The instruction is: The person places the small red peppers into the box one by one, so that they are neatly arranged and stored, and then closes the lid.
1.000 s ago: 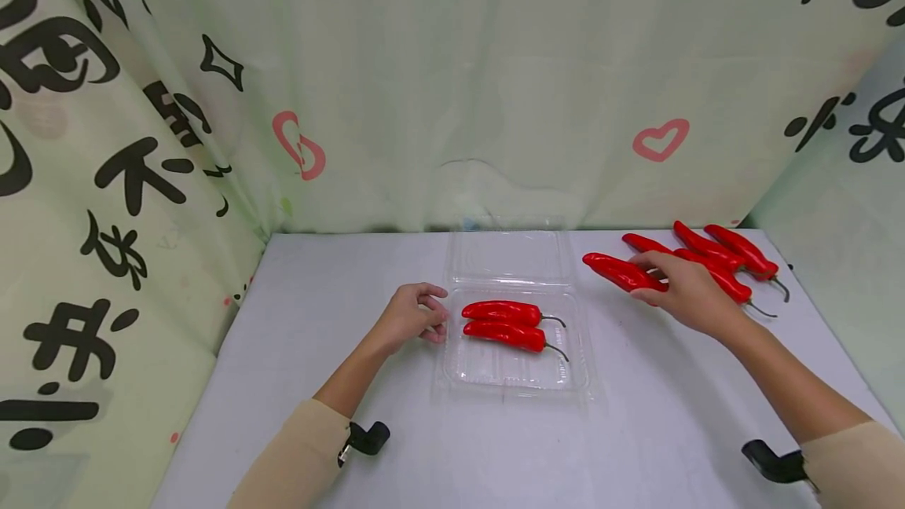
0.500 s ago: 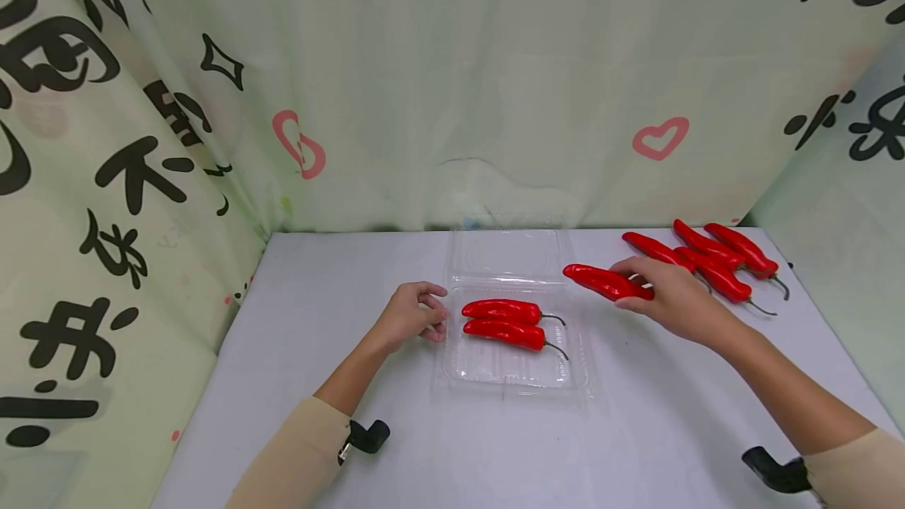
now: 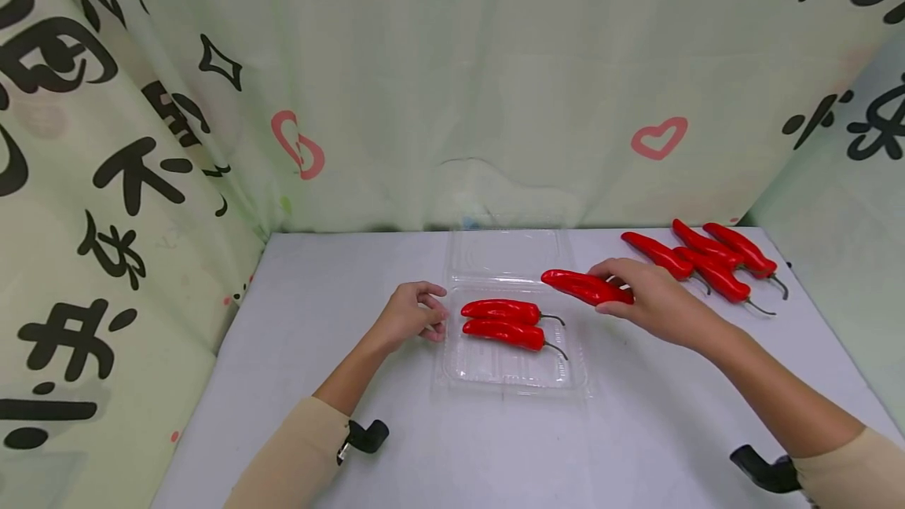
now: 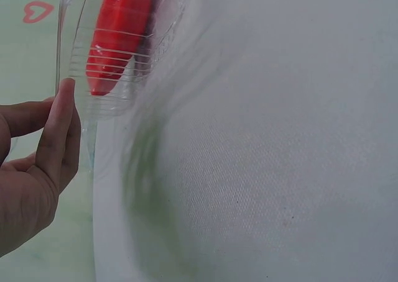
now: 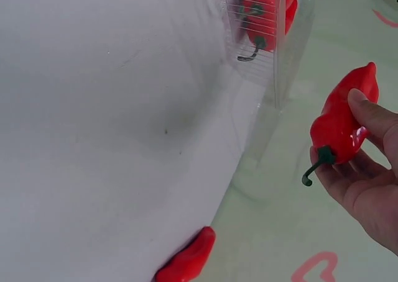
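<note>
In the head view, my right hand [image 3: 657,301] holds a red chili pepper [image 3: 583,287] above the right side of a clear plastic clamshell box [image 3: 509,379]. Thumb and fingers grip the pepper near its stem end; its green stem shows in the right wrist view, where the pepper [image 5: 345,111] is in the hand. Two red peppers [image 3: 503,333] lie side by side in the box's tray, stems to the right. At the tray's left edge is my left hand [image 3: 410,314]; in the left wrist view its thumb and fingers pinch the rim of the box [image 4: 59,46].
Several more red peppers [image 3: 714,261] lie in a group at the table's back right. The box's lid [image 3: 509,256] is folded back toward the curtain [image 3: 396,100]. White table surface [image 3: 537,454] spreads in front of the box.
My right hand has carried the pepper leftward from beside the group to over the box's right edge. The left hand and the two peppers in the tray stay where they were.
</note>
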Motion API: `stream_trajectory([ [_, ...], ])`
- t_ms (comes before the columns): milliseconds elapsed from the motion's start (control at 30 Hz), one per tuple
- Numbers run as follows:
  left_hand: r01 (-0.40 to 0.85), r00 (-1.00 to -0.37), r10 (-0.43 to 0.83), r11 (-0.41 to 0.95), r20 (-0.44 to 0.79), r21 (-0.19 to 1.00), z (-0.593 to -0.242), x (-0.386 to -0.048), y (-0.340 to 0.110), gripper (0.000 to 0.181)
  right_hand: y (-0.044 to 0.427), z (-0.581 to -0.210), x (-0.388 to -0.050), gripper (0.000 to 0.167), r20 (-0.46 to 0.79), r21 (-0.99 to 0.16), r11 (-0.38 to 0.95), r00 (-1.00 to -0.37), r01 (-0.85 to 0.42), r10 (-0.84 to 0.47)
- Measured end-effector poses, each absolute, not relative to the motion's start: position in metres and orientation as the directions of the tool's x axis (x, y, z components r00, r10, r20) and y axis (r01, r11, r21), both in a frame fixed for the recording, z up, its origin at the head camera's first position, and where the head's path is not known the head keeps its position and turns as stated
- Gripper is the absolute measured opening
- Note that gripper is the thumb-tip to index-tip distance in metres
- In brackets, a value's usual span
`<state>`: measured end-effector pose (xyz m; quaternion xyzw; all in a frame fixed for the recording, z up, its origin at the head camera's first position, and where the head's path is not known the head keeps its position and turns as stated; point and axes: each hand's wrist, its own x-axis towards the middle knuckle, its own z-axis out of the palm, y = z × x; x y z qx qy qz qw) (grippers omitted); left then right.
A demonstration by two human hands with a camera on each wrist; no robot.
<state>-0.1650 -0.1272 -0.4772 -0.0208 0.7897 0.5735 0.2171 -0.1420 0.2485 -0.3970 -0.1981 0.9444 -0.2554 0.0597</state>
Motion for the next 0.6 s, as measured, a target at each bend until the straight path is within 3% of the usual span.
stream_trajectory([
  [600,-0.28,-0.905,0.223,0.331,-0.363,0.901,-0.475,-0.164,-0.127,0.041,0.201,-0.4,-0.142,0.052,-0.043,-0.539,0.733,-0.856,-0.415,-0.516],
])
